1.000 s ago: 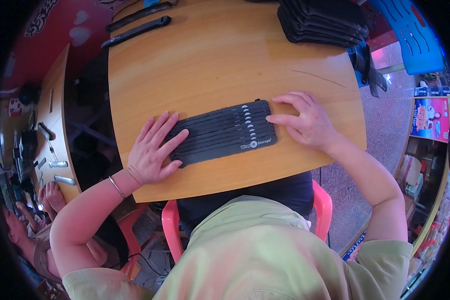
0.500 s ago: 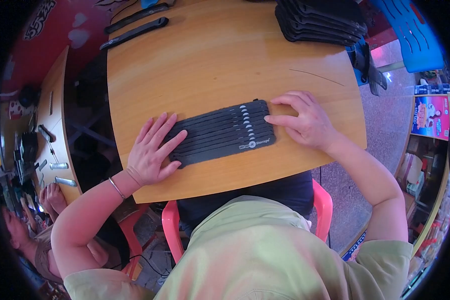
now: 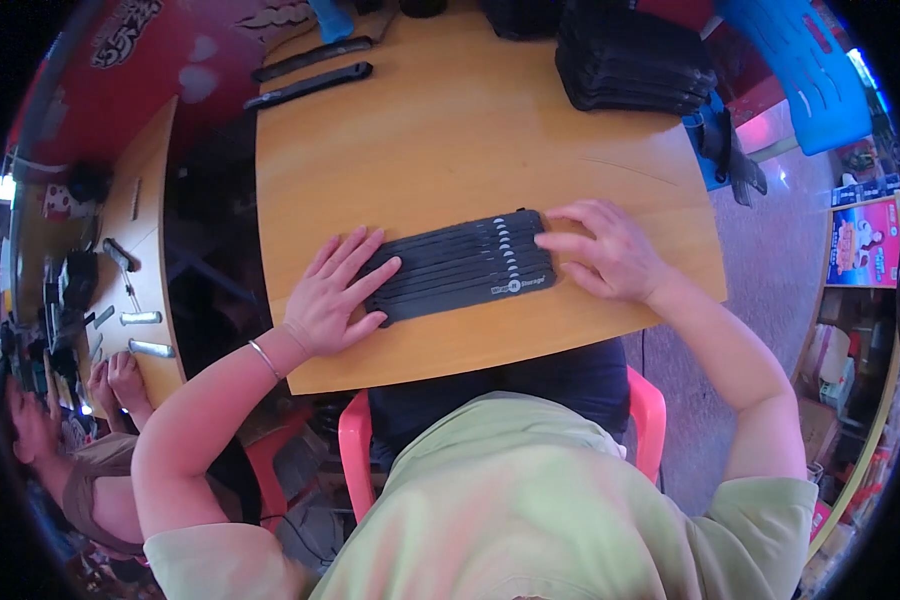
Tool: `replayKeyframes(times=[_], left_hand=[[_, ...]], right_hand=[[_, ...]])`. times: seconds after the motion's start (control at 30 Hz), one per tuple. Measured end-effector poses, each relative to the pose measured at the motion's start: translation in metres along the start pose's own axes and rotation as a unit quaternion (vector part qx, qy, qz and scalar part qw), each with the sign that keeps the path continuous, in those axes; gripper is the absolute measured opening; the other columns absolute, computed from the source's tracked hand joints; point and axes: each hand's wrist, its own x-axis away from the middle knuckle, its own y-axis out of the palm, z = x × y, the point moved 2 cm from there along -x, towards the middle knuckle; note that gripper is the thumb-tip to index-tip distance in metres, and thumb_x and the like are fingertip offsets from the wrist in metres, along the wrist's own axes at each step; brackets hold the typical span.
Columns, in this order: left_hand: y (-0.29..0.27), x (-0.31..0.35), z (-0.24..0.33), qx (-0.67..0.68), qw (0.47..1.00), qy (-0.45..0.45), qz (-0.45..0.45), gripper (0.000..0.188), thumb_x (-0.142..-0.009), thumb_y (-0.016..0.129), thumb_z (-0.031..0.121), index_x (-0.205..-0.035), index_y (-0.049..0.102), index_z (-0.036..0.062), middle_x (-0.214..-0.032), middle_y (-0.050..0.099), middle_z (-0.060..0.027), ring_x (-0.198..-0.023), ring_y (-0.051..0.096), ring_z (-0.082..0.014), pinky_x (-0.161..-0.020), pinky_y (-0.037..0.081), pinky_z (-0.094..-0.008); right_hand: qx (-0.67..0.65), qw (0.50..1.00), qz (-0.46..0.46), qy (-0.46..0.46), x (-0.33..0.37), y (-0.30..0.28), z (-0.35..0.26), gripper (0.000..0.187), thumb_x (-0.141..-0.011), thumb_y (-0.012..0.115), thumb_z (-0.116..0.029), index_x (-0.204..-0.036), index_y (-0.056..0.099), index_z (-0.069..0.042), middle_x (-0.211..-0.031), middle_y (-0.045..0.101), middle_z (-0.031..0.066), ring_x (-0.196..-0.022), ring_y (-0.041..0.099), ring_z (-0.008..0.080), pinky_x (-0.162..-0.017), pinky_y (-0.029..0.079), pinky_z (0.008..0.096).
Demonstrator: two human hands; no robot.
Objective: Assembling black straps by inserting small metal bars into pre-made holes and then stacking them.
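Observation:
A row of overlapping black straps (image 3: 440, 262), fanned so their printed right ends show in steps, lies flat on the wooden table in front of me. My left hand (image 3: 335, 295) rests on their left end, fingers spread and the thumb near the lower corner. At the right end is my right hand (image 3: 610, 250), its fingers bent a little and apart. One of its fingertips meets the straps' right edge, and nothing shows in its grasp. The covered left tips of the straps are hidden.
Stacked black straps (image 3: 630, 60) stand at the table's far right, by a blue plastic chair (image 3: 795, 70). Two long black straps (image 3: 310, 85) lie far left. A co-worker's hands (image 3: 118, 380) are at another table (image 3: 150, 250) with silvery pieces on the left.
The view has swung slightly, shifting the scene in the picture. Both hands remain at the ends of the straps, with only slight movement of the right fingers.

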Motion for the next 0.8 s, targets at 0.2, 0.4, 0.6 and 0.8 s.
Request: replayKeyframes(times=[0.2,0.4,0.6,0.8], left_hand=[[-0.005,0.005,0.008,-0.016,1.0,0.005,0.017,0.063,-0.085,0.054,0.039,-0.142,0.035,0.0177,-0.149,0.026,-0.0143,-0.138,0.024,-0.0331,-0.113,0.017,-0.0471],[-0.004,-0.006,0.045,-0.058,0.993,-0.054,0.092,0.062,-0.09,0.046,0.047,-0.141,0.036,0.0136,-0.147,0.031,-0.016,-0.138,0.024,-0.031,-0.113,0.016,-0.0482],[0.03,-0.042,0.073,-0.083,0.968,-0.14,0.191,0.062,-0.092,0.042,0.044,-0.138,0.037,0.0022,-0.147,0.031,-0.0157,-0.138,0.026,-0.0299,-0.112,0.018,-0.0473],[0.03,-0.038,0.07,-0.063,0.974,-0.13,0.176,0.06,-0.094,0.04,0.044,-0.138,0.037,0.0036,-0.147,0.031,-0.0172,-0.138,0.026,-0.0307,-0.111,0.019,-0.0474]], right_hand=[[0.036,0.991,0.085,0.1,0.003,0.009,-0.006,0.047,-0.08,0.062,-0.016,-0.124,0.049,-0.005,-0.117,0.055,0.0151,-0.108,0.052,0.0337,-0.093,0.042,0.0446],[0.088,0.965,0.12,0.218,-0.028,0.04,-0.035,0.043,-0.087,0.057,-0.025,-0.123,0.05,-0.003,-0.123,0.052,0.0157,-0.116,0.048,0.0317,-0.097,0.038,0.0448],[0.186,0.975,0.029,0.116,-0.047,0.075,-0.095,0.068,-0.088,0.05,-0.048,-0.138,0.037,-0.005,-0.144,0.037,0.0123,-0.136,0.03,0.0271,-0.11,0.019,0.0521],[0.139,0.982,-0.021,0.124,-0.047,0.078,-0.092,0.077,-0.088,0.047,-0.055,-0.144,0.027,-0.006,-0.148,0.031,0.0136,-0.139,0.025,0.027,-0.113,0.013,0.0481]])
